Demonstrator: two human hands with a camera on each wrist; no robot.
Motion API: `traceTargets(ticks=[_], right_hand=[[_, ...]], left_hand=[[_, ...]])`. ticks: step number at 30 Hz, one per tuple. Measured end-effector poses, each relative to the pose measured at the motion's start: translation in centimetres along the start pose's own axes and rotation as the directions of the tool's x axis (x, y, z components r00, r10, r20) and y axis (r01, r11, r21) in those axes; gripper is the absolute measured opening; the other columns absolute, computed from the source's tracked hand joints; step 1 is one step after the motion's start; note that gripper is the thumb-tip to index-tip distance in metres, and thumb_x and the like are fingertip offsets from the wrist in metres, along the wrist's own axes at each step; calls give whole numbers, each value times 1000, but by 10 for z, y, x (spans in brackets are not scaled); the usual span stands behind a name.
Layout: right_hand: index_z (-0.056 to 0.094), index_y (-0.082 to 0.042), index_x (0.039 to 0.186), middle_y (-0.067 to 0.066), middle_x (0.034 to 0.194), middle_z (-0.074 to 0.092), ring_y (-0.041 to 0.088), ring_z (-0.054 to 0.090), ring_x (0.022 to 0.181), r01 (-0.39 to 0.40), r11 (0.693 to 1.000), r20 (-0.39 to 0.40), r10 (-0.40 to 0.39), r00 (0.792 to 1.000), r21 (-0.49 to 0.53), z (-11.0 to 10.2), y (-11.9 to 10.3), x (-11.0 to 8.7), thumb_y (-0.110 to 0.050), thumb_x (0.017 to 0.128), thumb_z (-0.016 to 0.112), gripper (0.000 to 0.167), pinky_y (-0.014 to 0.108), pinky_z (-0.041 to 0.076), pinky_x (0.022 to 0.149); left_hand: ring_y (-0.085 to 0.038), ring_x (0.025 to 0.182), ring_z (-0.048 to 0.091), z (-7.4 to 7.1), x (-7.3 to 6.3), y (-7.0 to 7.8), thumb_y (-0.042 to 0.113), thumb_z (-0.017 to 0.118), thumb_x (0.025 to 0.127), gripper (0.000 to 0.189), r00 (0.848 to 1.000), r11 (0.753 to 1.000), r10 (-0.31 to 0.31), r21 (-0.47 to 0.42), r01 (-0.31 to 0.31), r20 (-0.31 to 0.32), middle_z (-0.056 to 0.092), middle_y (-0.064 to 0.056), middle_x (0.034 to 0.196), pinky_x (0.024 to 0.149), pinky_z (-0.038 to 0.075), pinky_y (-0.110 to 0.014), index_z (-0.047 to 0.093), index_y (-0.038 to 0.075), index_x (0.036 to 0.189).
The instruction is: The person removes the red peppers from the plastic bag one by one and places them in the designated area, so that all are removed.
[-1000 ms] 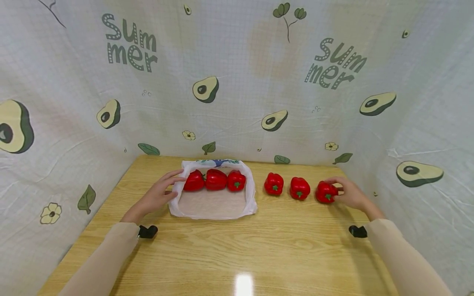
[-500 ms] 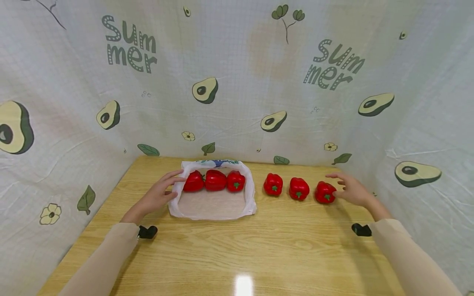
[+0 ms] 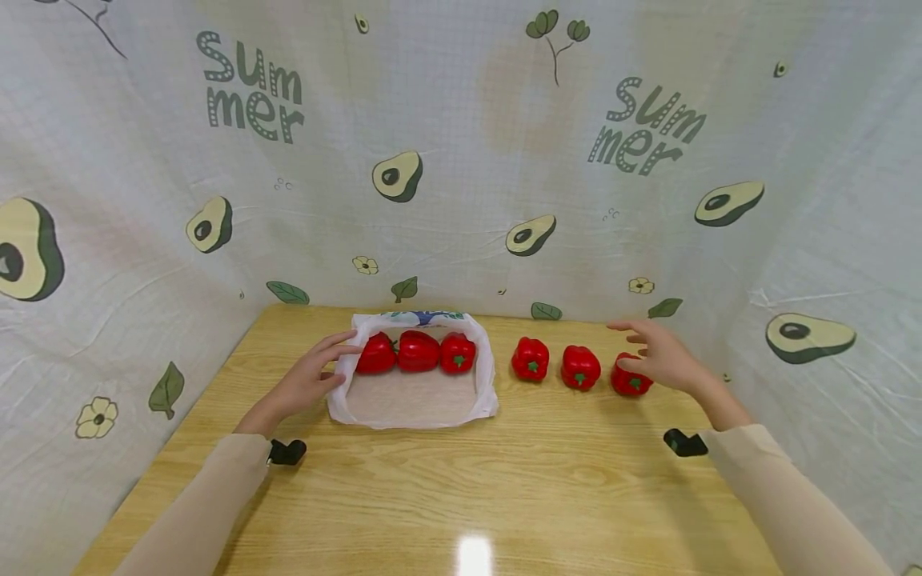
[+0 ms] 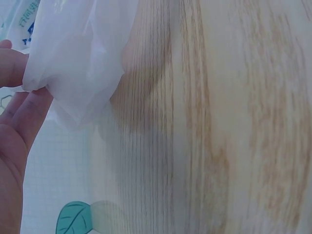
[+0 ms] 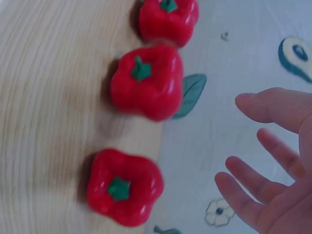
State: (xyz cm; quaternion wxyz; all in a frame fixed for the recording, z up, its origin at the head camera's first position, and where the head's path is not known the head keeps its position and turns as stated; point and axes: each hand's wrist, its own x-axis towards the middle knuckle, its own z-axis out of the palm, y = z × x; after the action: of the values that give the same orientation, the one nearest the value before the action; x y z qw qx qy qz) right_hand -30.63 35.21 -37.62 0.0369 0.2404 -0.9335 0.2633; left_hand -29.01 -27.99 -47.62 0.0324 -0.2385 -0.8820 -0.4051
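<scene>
A white plastic bag [image 3: 414, 422] lies on the table with its mouth spread wide, and three red bell peppers [image 3: 418, 352] sit in a row at its back. My left hand [image 3: 310, 376] pinches the left rim of the bag; in the left wrist view the thumb and fingers close on the thin plastic. To the right of the bag stand a red bell pepper [image 3: 530, 359], a middle bell pepper [image 3: 580, 367] and a rightmost bell pepper [image 3: 631, 378]. Over the rightmost one hovers my right hand [image 3: 666, 358], fingers spread, holding nothing; it partly covers that pepper.
The wooden table [image 3: 432, 488] meets a white cloth backdrop [image 3: 461, 264] printed with avocados and leaves, close behind the bag and peppers. More cloth hangs at both sides. A black wrist mount [image 3: 684, 442] sticks out below the right wrist.
My right hand has let go of the rightmost bell pepper, lifted off it and then moved left above it. The left hand stays at the bag's rim.
</scene>
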Motion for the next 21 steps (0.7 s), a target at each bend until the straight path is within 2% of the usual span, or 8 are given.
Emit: traceTargets(ticks=[5,10,17,21], right_hand=[[55,-4,149,27,149,54,55,61,127,20,999,-14,-19,1000,38,8,-25,11,2,93,79,61,70,54,99],[57,-3,148,25,149,57,52,63,126,101,991,-21,-100,995,90,19,-48,26,5,92,78,60,68,55,98],[56,-7,150,21,152,54,46,62,130,125,977,30,-132,991,174,39,-82,50,5,91,79,64,64,57,100],[55,-9,151,16,150,56,43,63,130,169,963,57,-184,981,212,52,-99,64,5,92,79,65,64,56,101]], left_hand=[[-46,153,34,0,0,1,-13,68,96,57,1000,1000,4,5,-4,-1,28,-12,173,102,55,-62,58,6,149],[-45,153,34,-1,0,0,-12,68,96,57,1000,1000,5,10,-5,-1,28,-11,173,102,55,-62,58,6,149],[-45,152,35,-1,1,-1,-13,68,96,58,1000,1000,14,10,-14,3,28,-11,173,102,56,-60,57,5,150],[-45,152,35,-1,1,0,-13,68,96,58,1000,1000,20,10,-20,4,28,-12,173,102,56,-60,57,5,150]])
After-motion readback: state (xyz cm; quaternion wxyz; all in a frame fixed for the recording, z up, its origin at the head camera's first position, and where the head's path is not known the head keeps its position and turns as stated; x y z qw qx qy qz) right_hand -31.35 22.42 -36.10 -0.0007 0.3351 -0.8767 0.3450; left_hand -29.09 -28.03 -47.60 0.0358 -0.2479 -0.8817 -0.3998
